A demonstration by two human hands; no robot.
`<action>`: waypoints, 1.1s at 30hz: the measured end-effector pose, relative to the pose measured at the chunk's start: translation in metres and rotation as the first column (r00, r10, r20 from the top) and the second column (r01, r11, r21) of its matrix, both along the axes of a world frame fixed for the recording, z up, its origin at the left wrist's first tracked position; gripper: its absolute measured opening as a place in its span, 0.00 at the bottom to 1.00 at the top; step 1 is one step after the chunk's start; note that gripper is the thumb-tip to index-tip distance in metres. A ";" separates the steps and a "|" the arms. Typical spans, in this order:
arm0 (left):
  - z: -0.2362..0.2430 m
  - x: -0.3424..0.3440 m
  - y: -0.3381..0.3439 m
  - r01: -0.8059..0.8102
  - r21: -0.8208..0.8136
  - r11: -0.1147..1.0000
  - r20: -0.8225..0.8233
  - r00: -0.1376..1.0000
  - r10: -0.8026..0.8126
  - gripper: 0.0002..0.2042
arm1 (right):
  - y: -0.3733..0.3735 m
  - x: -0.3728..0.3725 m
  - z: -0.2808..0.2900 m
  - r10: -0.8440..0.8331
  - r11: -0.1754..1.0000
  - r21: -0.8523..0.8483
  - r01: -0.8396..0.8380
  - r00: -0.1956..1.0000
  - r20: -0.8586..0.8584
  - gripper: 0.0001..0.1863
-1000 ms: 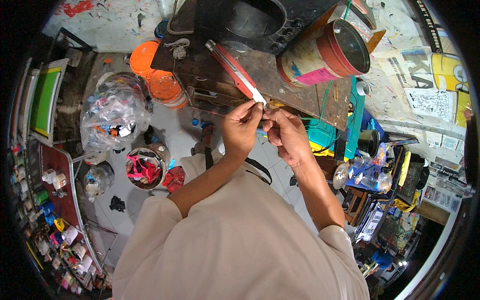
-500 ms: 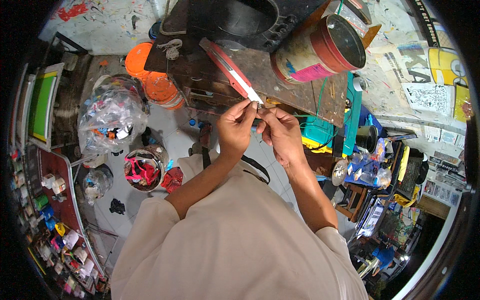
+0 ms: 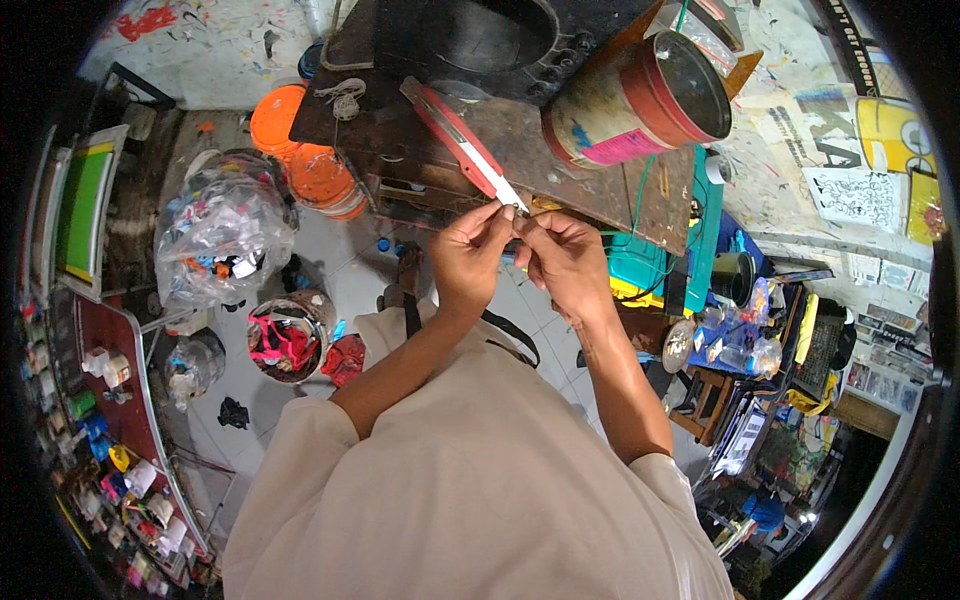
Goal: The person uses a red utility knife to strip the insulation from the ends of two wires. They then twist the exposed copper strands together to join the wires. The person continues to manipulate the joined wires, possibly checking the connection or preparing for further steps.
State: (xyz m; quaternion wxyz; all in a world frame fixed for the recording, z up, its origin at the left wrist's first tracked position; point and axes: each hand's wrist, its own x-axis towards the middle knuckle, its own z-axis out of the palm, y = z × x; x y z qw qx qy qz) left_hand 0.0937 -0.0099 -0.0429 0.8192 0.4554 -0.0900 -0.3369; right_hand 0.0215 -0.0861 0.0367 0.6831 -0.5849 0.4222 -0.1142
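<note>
A long, slim red-and-white tool [image 3: 467, 155], shaped somewhat like a utility knife, lies slantwise over the near edge of the dark wooden table [image 3: 500, 125]. Its white end points toward me. My left hand [image 3: 470, 255] pinches that end between thumb and forefinger. Right beside it, my right hand [image 3: 567, 262] is closed, its thumb and forefinger together at a small dark piece at the tool's tip. The fingers partly cover this piece, so its kind does not show. Both hands nearly touch at the fingertips.
A large red-rimmed, paint-stained can [image 3: 640, 100] stands on the table's right, by a black stove-like unit [image 3: 480, 40]. Orange buckets [image 3: 325, 175], a clear bag of scraps [image 3: 225, 230] and a bin with red cloth [image 3: 290, 335] are at left. A teal-and-yellow case [image 3: 640, 260] sits right.
My right hand has shifted very slightly to the right at the tool's tip. My left hand keeps nearly the same place and grip.
</note>
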 end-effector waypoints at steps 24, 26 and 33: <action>0.002 0.000 0.004 0.018 0.011 1.000 -0.027 0.999 -0.018 0.12 | 0.006 -0.006 0.022 0.052 0.944 -0.312 -0.106 0.983 -0.178 0.11; 0.004 0.000 0.004 0.017 0.043 0.999 -0.038 0.999 -0.016 0.12 | 0.006 -0.012 0.016 0.088 0.784 -0.586 -0.202 0.972 -0.217 0.10; 0.009 0.003 0.008 0.035 0.004 0.999 -0.147 0.988 -0.034 0.12 | -0.004 -0.001 0.030 0.213 0.068 -0.897 -0.437 0.885 -0.415 0.12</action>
